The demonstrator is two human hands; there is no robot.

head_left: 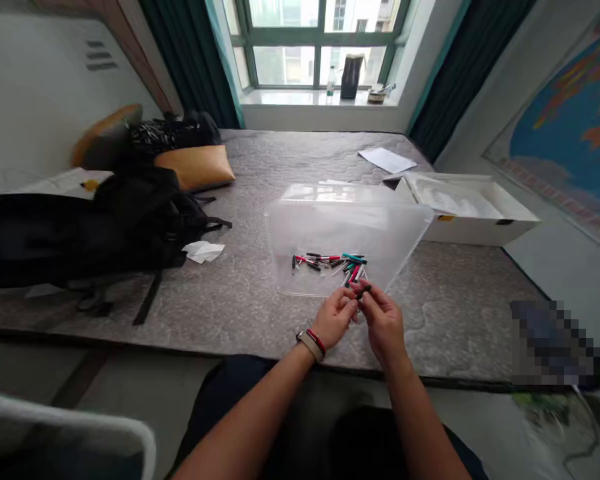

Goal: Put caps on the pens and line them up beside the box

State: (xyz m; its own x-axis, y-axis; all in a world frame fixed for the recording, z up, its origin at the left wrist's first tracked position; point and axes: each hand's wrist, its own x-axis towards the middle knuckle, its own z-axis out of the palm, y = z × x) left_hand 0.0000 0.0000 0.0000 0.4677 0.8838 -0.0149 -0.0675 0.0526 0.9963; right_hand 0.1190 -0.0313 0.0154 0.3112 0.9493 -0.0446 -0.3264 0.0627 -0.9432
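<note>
right hand (384, 323): pinching dark piece (363, 292) | left hand (334, 316): fingers curled beside it, grip unclear | piece: by bin (300, 230), near side, likely for close control | pens (330, 258): inside, walls probably stop rolling

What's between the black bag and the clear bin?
In the head view: crumpled white paper near the black bag, then grey surface up to the clear bin.

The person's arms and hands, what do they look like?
The left hand and right hand wear no gloves, and the forearms show no sleeves. A thin red band and a wider beige band circle the left wrist; the right wrist is bare.
</note>
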